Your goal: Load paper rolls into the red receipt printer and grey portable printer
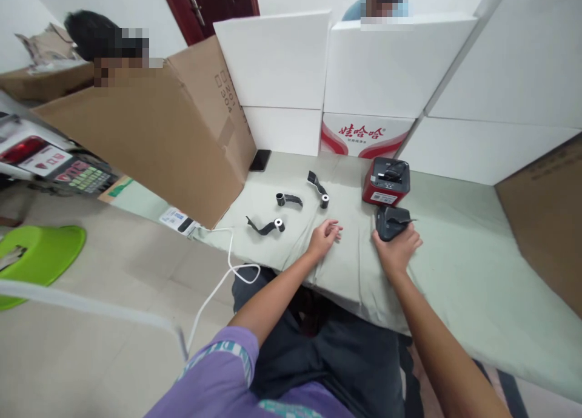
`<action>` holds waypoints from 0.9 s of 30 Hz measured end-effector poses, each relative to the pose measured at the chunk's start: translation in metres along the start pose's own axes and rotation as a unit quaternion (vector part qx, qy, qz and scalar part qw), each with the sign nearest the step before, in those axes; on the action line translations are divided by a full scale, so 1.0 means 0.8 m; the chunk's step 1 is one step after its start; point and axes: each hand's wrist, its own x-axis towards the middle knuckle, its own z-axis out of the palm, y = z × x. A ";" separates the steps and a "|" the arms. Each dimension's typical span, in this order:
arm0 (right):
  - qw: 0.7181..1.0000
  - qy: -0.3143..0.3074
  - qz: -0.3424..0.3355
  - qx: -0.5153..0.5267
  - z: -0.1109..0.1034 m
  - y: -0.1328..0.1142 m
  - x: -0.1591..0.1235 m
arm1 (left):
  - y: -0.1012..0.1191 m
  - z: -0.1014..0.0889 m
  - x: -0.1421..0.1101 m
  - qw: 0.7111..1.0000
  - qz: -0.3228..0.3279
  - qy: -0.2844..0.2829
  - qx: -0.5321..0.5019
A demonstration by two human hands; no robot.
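Observation:
My right hand (pixel 398 248) grips a black plastic piece (pixel 388 227) by its near edge, low over the table. A dark flap or strip lies across the top of that piece, and I cannot make out its exact kind. Just behind it stands a red box (pixel 386 190) with a black top and a white label; something dark and shiny lies on the top. My left hand (pixel 326 236) rests near the table's middle, holding nothing, its fingers loosely bent and apart. Beyond it lie three small rolls with black strips trailing from them: a right roll (pixel 324 201), a middle roll (pixel 280 199) and a left roll (pixel 278 224).
A pale green cloth covers the table (pixel 454 254). White boards (pixel 282 66) and a printed carton (pixel 366 136) line the back; cardboard (pixel 154 133) stands left, more (pixel 550 212) right. A phone (pixel 260 160) lies at the back. A white cable (pixel 230 248) hangs off the left edge. Two people sit beyond.

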 end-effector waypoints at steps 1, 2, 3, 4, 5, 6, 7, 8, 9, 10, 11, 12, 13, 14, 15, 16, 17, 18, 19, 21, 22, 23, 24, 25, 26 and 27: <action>1.000 0.002 -0.002 -0.001 0.001 0.001 0.000 | 0.001 0.001 0.000 1.000 -0.002 0.000 0.001; 1.000 0.004 -0.005 0.000 0.001 0.001 0.001 | 0.001 0.001 0.001 1.000 -0.003 0.002 0.000; 1.000 0.007 -0.007 0.003 0.002 0.002 0.001 | 0.001 0.002 0.002 1.000 -0.004 0.004 -0.001; 1.000 0.009 -0.008 0.006 0.003 0.003 0.001 | 0.001 0.002 0.002 1.000 -0.004 0.007 -0.002; 1.000 0.010 -0.009 0.009 0.003 0.003 0.002 | 0.001 0.002 0.003 1.000 -0.002 0.011 -0.002; 1.000 0.011 -0.008 0.011 0.003 0.003 0.002 | 0.000 0.003 0.004 1.000 -0.001 0.015 -0.002; 1.000 0.012 -0.008 0.012 0.003 0.003 0.003 | 0.000 0.003 0.005 1.000 0.000 0.020 0.000; 1.000 0.012 -0.007 0.012 0.003 0.003 0.003 | 0.000 0.004 0.005 1.000 0.001 0.023 0.001; 1.000 0.011 -0.007 0.011 0.003 0.002 0.003 | -0.001 0.005 0.006 1.000 0.002 0.026 0.003; 1.000 0.010 -0.006 0.009 0.003 0.002 0.004 | -0.001 0.005 0.007 1.000 0.003 0.029 0.006; 1.000 0.009 -0.005 0.006 0.003 0.001 0.004 | -0.002 0.006 0.008 0.999 0.005 0.031 0.010; 1.000 0.008 -0.003 0.005 0.003 0.000 0.004 | -0.002 0.006 0.009 0.999 0.007 0.033 0.015; 1.000 0.007 -0.002 0.004 0.003 0.000 0.004 | -0.003 0.007 0.010 0.999 0.011 0.035 0.019; 1.000 0.007 -0.001 0.005 0.004 0.000 0.003 | -0.004 0.007 0.010 0.999 0.014 0.036 0.024; 1.000 0.007 -0.001 0.008 0.004 0.000 0.003 | -0.005 0.008 0.011 0.999 0.016 0.036 0.027; 1.000 0.008 -0.001 0.012 0.004 0.000 0.003 | -0.005 0.008 0.012 0.999 0.018 0.037 0.031; 1.000 0.010 -0.001 0.016 0.004 0.000 0.003 | -0.006 0.008 0.012 0.999 0.020 0.037 0.035; 1.000 0.012 0.000 0.021 0.003 -0.001 0.004 | -0.006 0.008 0.013 0.998 0.023 0.038 0.039; 1.000 0.014 0.002 0.026 0.003 -0.001 0.005 | -0.006 0.008 0.013 0.998 0.026 0.040 0.042; 0.999 0.017 0.012 0.037 0.001 -0.002 0.007 | -0.004 0.008 0.012 0.998 0.030 0.043 0.044; 0.999 0.019 0.019 0.043 0.000 -0.003 0.007 | -0.002 0.008 0.012 0.998 0.030 0.044 0.043; 0.998 0.023 0.026 0.051 -0.002 -0.003 0.007 | -0.001 0.008 0.012 0.998 0.028 0.045 0.042; 0.997 0.029 0.031 0.060 -0.003 -0.004 0.007 | 0.001 0.009 0.012 0.998 0.027 0.044 0.039; 0.996 0.039 0.033 0.071 -0.005 -0.003 0.005 | 0.002 0.009 0.011 0.998 0.025 0.044 0.038; 0.995 0.051 0.029 0.086 -0.007 -0.002 0.003 | 0.003 0.009 0.011 0.998 0.024 0.044 0.037; 0.992 0.066 0.024 0.106 -0.010 -0.001 0.000 | 0.004 0.009 0.010 0.998 0.024 0.046 0.037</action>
